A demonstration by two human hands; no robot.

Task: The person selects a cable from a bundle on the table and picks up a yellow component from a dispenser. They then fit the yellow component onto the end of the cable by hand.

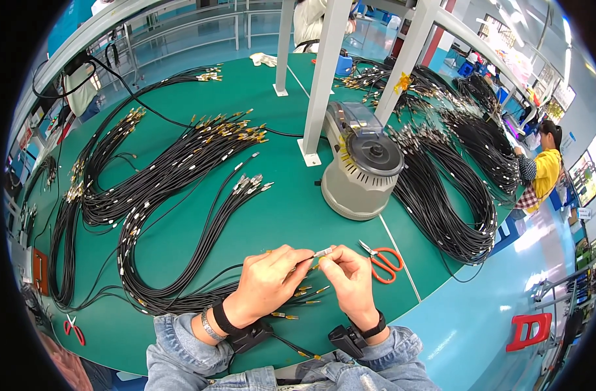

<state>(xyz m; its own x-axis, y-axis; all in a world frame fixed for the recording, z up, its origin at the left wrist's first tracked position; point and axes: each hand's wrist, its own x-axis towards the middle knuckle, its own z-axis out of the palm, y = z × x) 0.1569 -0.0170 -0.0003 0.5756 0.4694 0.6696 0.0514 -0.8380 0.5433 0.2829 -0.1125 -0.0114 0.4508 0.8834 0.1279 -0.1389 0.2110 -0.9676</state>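
Starting left, there's my cable bundle (pixel 136 270), curling across the near part of the green table (pixel 288 215). Next, my left hand (pixel 267 280): thumb and finger pinched closed around a cable end (pixel 323 252), which sits near, between my two hands. Now my right hand (pixel 352 280): fingertips drawn together on that same end's right side; how hard they press, I can't tell. A light pinch and a straight cable should serve best here. Farther right, red-handled scissors (pixel 385 264) lie close, so I'd mind my knuckles.
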